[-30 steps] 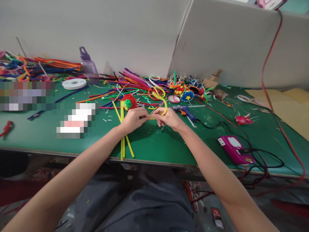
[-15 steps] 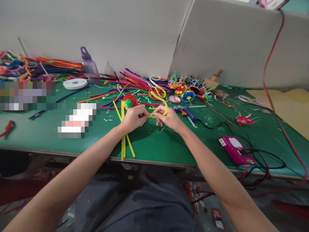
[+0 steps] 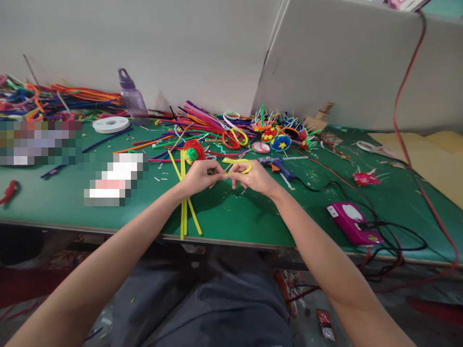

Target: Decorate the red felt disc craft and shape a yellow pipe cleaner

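Observation:
Between my two hands is a yellow pipe cleaner [image 3: 249, 166], its free part curling over the right hand. My left hand [image 3: 201, 178] pinches one end of it, fingertips touching those of the other hand. My right hand [image 3: 253, 176] is closed on the same pipe cleaner where it bends. Several straight yellow pipe cleaners [image 3: 185, 217] lie under my left wrist and reach the table's front edge. Just behind the left hand sits a red fuzzy coil with a green knot [image 3: 194, 152]. To the right of my hands lies a blue glue gun [image 3: 280, 167].
A pile of coloured pipe cleaners [image 3: 202, 120] runs along the back of the green table [image 3: 231, 221], with flower-decorated pieces [image 3: 281, 143] beside it. A purple bottle [image 3: 134, 101] and white spool [image 3: 110, 125] stand back left. A magenta power strip [image 3: 352, 224] with cables lies right.
The free length of the yellow pipe cleaner has swung down from a tall loop and now curls low over my right hand. Both hands stay almost in place.

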{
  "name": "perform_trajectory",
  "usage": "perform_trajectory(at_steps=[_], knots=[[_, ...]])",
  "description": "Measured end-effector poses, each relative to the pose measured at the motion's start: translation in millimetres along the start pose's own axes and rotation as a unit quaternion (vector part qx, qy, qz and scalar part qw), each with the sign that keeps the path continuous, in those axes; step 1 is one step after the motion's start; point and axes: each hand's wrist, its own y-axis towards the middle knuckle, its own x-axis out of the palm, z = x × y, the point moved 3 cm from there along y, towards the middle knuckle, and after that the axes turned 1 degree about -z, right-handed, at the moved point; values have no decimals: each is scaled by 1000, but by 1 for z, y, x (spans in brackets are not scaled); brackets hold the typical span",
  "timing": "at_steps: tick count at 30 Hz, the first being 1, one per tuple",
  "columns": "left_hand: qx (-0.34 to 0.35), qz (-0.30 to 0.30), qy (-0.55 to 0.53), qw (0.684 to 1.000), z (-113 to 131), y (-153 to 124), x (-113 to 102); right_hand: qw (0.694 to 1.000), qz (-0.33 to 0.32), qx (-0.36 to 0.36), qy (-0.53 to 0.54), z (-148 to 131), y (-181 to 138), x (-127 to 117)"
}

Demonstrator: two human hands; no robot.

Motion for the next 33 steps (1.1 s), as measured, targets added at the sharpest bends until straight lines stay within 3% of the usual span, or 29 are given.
perform_trajectory(at_steps=[3,6,12,15,19,21,24,29,33], knots=[[-61,-37,-64,995,0,0,-1,997,20,-41,-55,-5,-1,-1],[-106,-54,-134,984,-3,1,-2,980,52,-130,-144,-9,-3,0],[-211,-110,-314,919,-14,-1,0,937,67,-250,-234,-14,-7,7],[-189,-79,-269,941,-16,0,1,953,84,-201,-211,-12,-5,6],[-25,31,-44,998,-8,1,-1,996,85,-29,-29,-1,0,3],[60,52,68,995,-3,-1,0,996,59,21,56,2,2,5],[121,56,132,982,-1,-3,1,991,44,55,113,4,3,7],[102,35,138,985,-1,-2,0,991,41,57,115,6,3,7],[6,-7,63,998,-3,-1,2,997,29,21,72,7,4,5]])
